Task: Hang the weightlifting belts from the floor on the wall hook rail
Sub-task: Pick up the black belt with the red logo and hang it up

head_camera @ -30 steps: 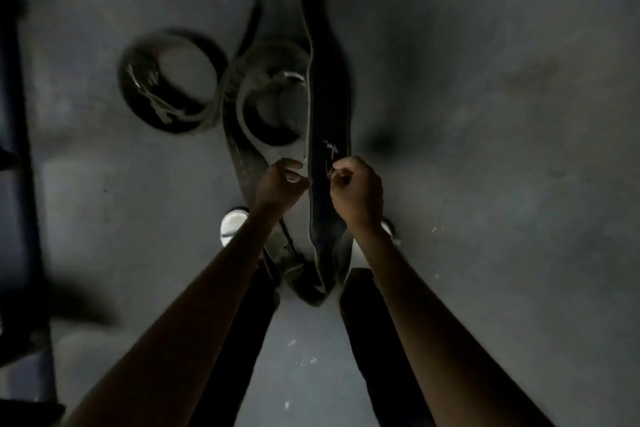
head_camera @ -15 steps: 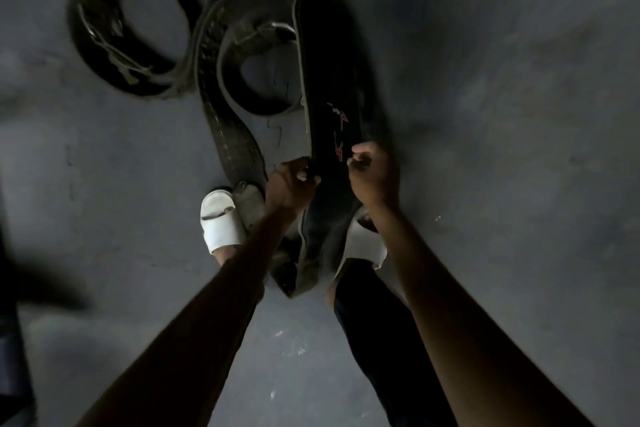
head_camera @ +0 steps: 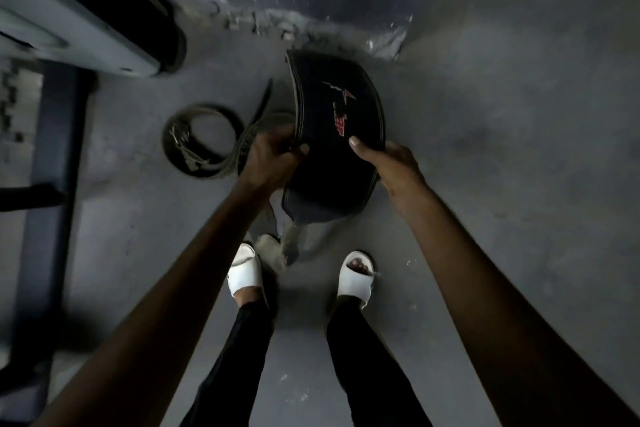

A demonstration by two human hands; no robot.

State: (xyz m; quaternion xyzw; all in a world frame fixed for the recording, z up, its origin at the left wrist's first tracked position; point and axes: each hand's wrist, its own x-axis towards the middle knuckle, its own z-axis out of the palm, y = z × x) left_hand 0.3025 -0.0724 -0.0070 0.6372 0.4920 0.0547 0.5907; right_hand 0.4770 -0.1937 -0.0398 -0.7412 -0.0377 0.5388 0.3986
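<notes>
Held up off floor [head_camera: 502, 184]: black belt [head_camera: 332, 135], logo face upward, tail dangling beneath. Its left edge gripped by left hand [head_camera: 273, 158], fingers curled round it. Right edge clasped by right hand [head_camera: 393, 163], thumb pressed on face, other fingers hidden behind. Left of black belt, coiled belt [head_camera: 199, 142] seen lying flat; white sandals [head_camera: 244, 274] planted on near side.

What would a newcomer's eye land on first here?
First, the black weightlifting belt with a red and white logo at the centre, gripped at its edges by the left hand and right hand. To its left a coiled belt lies on the grey floor, and white sandals stand below.
</notes>
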